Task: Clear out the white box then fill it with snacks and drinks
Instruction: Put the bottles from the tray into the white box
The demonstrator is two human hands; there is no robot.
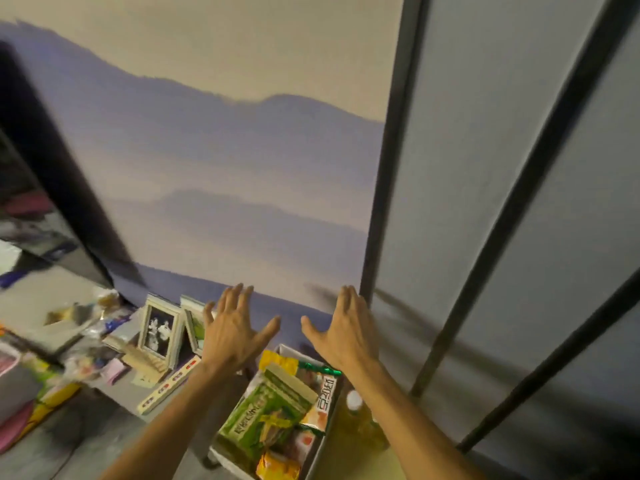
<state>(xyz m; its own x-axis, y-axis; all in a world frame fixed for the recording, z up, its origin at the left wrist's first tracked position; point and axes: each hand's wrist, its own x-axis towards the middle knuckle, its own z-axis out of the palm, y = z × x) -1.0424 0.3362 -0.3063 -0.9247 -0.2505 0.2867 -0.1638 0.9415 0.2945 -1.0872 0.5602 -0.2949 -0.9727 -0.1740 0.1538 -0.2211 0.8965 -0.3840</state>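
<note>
Fingers (231, 299) of left hand (232, 332) spread wide, holding nothing; right hand (348, 327) same, palm down, raised above white box (284, 348). Box at counter (104, 420) right end, against mountain-print wall (221, 188), packed with green snack bag (266, 415) and yellow packets (277, 465). Yellow drink bottle (356, 415) just beside box's right wall. Photo frames (160, 330) along counter back edge.

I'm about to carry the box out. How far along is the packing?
Mostly done: the white box already holds snack packets. Both hands, left and right, are open and empty above it. The bottle stands beside the box, perhaps not yet packed.
</note>
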